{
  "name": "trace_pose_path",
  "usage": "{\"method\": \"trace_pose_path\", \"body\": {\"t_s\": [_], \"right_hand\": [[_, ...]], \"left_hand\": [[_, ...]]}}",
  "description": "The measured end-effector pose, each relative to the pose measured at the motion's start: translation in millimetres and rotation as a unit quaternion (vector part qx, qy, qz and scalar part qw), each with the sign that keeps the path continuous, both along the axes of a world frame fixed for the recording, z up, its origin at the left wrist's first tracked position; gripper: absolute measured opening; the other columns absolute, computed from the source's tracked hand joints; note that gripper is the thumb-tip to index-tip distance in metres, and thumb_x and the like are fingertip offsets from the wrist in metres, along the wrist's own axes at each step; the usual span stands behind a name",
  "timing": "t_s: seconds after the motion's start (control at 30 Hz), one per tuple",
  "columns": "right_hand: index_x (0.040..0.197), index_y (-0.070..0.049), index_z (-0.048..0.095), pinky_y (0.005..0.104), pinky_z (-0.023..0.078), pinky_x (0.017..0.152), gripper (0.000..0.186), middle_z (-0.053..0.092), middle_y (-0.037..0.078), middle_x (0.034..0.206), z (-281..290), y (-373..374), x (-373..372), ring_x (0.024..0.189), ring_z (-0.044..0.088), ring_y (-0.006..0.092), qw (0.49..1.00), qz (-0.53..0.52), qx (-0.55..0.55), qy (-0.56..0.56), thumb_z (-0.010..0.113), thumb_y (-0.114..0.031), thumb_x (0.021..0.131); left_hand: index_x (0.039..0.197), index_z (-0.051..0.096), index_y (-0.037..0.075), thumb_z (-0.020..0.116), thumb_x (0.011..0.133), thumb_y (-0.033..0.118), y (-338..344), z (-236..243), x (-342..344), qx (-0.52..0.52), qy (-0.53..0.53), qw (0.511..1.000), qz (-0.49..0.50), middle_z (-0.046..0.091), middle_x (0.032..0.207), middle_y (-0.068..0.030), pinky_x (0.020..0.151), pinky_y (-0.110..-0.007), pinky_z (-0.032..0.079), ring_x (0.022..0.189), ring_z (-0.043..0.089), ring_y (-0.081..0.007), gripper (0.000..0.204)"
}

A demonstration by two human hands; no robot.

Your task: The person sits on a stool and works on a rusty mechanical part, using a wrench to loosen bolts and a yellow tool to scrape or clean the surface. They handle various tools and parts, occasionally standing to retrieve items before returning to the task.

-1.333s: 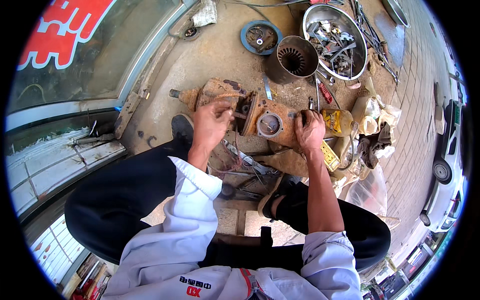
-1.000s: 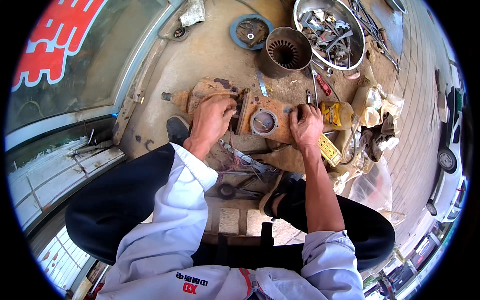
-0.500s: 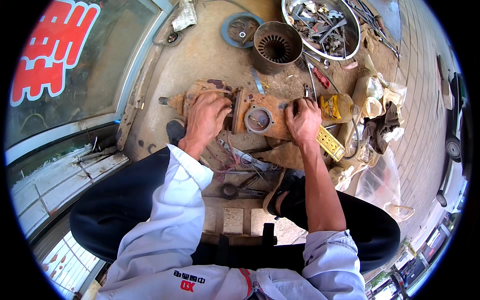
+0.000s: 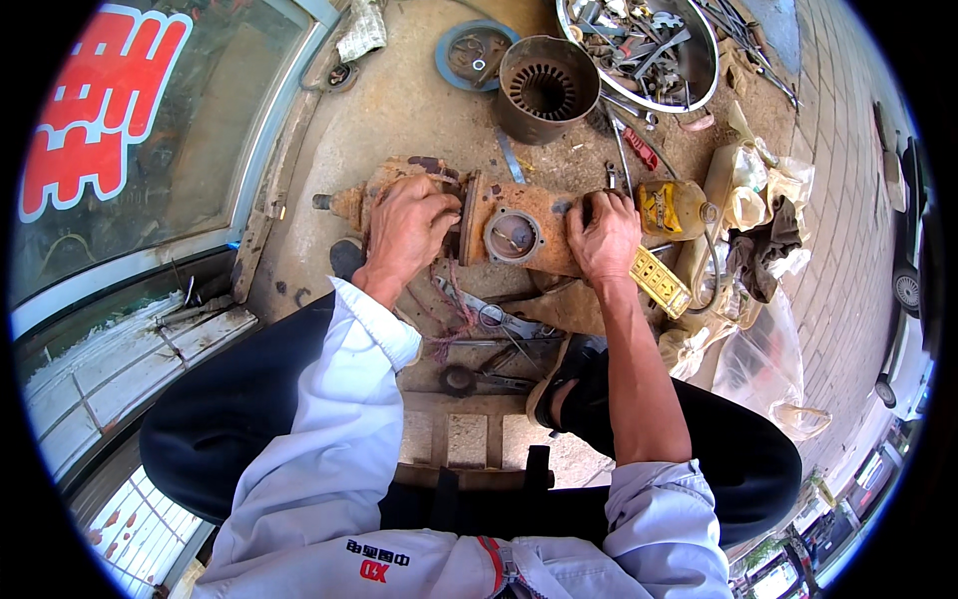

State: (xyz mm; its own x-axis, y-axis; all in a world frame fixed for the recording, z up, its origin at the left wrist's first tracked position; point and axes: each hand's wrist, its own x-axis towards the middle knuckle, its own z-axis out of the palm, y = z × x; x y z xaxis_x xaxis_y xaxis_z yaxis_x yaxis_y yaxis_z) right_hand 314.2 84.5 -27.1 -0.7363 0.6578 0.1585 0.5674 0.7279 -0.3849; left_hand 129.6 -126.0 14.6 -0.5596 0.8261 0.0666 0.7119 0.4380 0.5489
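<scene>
A rusty cast metal assembly (image 4: 539, 240) lies across the ground in front of me, with a ringed round opening in its right section and a narrow shaft stub at its left tip. My left hand (image 4: 407, 228) is closed over the rusty left section, near the dark gap where the two sections meet. My right hand (image 4: 606, 232) is wrapped over the right end of the housing, its fingertips partly hidden. A yellow plastic jug (image 4: 664, 210) and a yellow power strip (image 4: 659, 280) lie just right of that hand. Below the assembly are wrenches (image 4: 504, 319) and tangled pink cord (image 4: 454, 309).
Behind are a dark slotted cylinder (image 4: 549, 65), a blue round tray (image 4: 449, 55) and a steel bowl (image 4: 694, 75) of tools and parts. Crumpled bags (image 4: 748, 329) lie right. A glass door (image 4: 220, 120) borders the left; a parked car (image 4: 908, 290) stands at far right.
My left hand has moved left and up and curled onto the left section. My right hand stays on the housing, shifted slightly up and left, and the whole view has shifted a little.
</scene>
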Motion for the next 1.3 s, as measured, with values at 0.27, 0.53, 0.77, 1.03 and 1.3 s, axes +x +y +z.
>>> {"method": "trace_pose_path", "body": {"t_s": [0.27, 0.53, 0.77, 1.03, 1.3], "right_hand": [[0.079, -0.004, 0.066, 0.0459, 0.047, 0.082, 0.021, 0.065, 0.014, 0.084, 0.8, 0.5, 0.2, 0.089, 0.06, 0.0347, 1.0, -0.007, -0.01, -0.012, 0.066, -0.025, 0.083], [0.079, -0.004, 0.066, 0.0461, 0.047, 0.083, 0.021, 0.065, 0.014, 0.085, 1.7, -1.3, -0.4, 0.09, 0.06, 0.0347, 1.0, -0.007, -0.008, -0.011, 0.066, -0.025, 0.082], [0.078, -0.005, 0.065, 0.0462, 0.047, 0.081, 0.022, 0.066, 0.014, 0.085, -1.8, 0.9, 1.7, 0.089, 0.061, 0.0348, 1.0, -0.003, 0.0, 0.005, 0.065, -0.026, 0.083], [0.079, -0.005, 0.065, 0.0469, 0.047, 0.082, 0.023, 0.066, 0.015, 0.086, -2.2, 0.6, 0.4, 0.091, 0.062, 0.0345, 1.0, -0.005, 0.001, 0.002, 0.067, -0.027, 0.082], [0.079, -0.005, 0.065, 0.0459, 0.048, 0.085, 0.023, 0.067, 0.015, 0.088, 1.9, -1.6, 1.7, 0.096, 0.062, 0.0332, 1.0, -0.014, -0.008, -0.019, 0.07, -0.028, 0.08]], "left_hand": [[0.096, 0.077, 0.006, 0.081, 0.073, 0.007, 1.9, 4.0, -6.7, -0.028, -0.018, 0.999, -0.025, 0.06, 0.085, -0.0102, 0.077, -0.041, 0.051, 0.088, 0.063, -0.0306, 0.023], [0.092, 0.077, 0.01, 0.074, 0.078, 0.011, 4.0, 4.9, -7.1, -0.069, 0.01, 0.997, -0.026, 0.063, 0.089, -0.0088, 0.082, -0.042, 0.052, 0.094, 0.063, -0.0296, 0.015], [0.089, 0.077, 0.009, 0.076, 0.076, 0.012, 8.7, 4.2, -6.6, -0.07, 0.005, 0.997, -0.023, 0.062, 0.086, -0.0097, 0.077, -0.042, 0.052, 0.09, 0.064, -0.0307, 0.013], [0.09, 0.077, 0.005, 0.08, 0.072, 0.008, 4.5, -4.9, -8.5, -0.031, -0.003, 0.999, -0.031, 0.059, 0.08, -0.0102, 0.071, -0.039, 0.049, 0.081, 0.063, -0.0295, 0.018], [0.088, 0.078, 0.008, 0.08, 0.073, 0.01, 9.0, -0.1, -7.7, -0.08, 0.001, 0.997, -0.023, 0.062, 0.084, -0.0091, 0.075, -0.042, 0.051, 0.088, 0.064, -0.0309, 0.015]]}}
